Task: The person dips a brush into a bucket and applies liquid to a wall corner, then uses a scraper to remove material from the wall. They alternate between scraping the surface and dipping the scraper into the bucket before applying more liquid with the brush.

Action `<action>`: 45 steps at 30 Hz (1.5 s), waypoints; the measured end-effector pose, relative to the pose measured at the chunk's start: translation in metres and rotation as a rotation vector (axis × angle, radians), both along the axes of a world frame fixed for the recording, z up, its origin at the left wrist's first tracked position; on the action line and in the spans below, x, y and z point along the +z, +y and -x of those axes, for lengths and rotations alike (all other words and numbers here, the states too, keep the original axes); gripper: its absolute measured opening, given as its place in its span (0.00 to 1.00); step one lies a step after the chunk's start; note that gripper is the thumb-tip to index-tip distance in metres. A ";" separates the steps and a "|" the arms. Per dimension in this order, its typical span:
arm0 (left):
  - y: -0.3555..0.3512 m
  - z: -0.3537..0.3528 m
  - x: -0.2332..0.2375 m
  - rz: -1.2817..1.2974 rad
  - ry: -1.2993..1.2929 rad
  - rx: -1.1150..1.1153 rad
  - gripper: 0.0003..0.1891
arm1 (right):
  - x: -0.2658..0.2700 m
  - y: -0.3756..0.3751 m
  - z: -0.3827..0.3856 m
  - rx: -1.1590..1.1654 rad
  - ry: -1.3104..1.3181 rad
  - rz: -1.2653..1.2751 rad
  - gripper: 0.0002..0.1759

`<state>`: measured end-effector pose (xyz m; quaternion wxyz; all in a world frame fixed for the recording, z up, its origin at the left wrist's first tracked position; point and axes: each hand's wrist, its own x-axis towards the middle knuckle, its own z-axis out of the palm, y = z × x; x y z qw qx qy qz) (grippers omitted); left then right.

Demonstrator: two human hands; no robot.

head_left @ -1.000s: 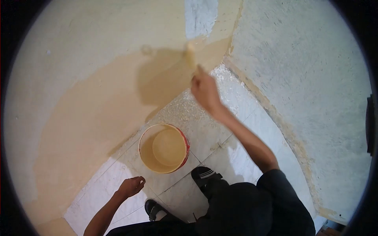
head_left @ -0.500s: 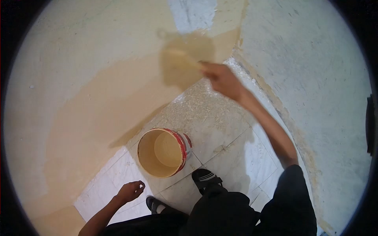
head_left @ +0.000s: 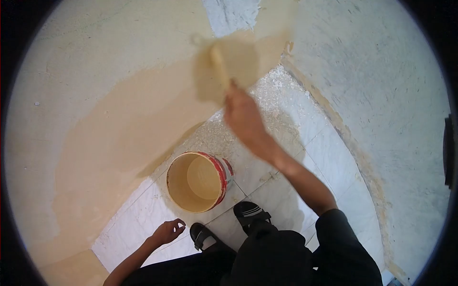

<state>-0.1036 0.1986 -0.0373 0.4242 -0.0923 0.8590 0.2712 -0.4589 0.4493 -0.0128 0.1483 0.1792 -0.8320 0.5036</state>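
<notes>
My right hand [head_left: 243, 114] is raised in front of the wall, its fingers wrapped round a pale yellow brush [head_left: 219, 64]. Motion blurs the brush's head, which is at the damp, tan-coated part of the wall [head_left: 167, 100]. Low on the left, my left hand [head_left: 168, 231] hangs with fingers curled and thumb tip close to them; the floor shows through the gap and nothing is visible in the grip. Between my hands stands a round bucket [head_left: 223, 178] with red on its outer side and beige liquid [head_left: 202, 178] inside.
White floor tiles [head_left: 324, 167] carry crumbs and flakes near the wall corner [head_left: 274, 83]. Another pale wall [head_left: 372, 71] rises on the right. A bare whitish patch [head_left: 231, 16] shows at the top. My sandalled feet [head_left: 248, 212] are just below the bucket.
My right hand has swung left and slightly down, and the brush has turned more upright. My left hand has shifted slightly right. The bucket has hardly moved in view.
</notes>
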 end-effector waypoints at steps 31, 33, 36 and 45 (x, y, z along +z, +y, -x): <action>-0.029 0.032 -0.030 -0.048 0.021 -0.032 0.14 | 0.015 0.010 -0.007 0.150 0.107 -0.027 0.19; -0.027 0.036 -0.030 -0.038 0.010 -0.071 0.14 | 0.024 0.011 -0.022 0.225 0.164 -0.017 0.20; -0.027 0.039 -0.026 -0.009 0.026 -0.098 0.14 | 0.050 0.013 -0.019 0.641 -0.115 -0.164 0.22; -0.031 0.025 -0.017 -0.018 0.103 0.041 0.15 | 0.047 0.124 0.115 0.290 -0.082 -0.200 0.19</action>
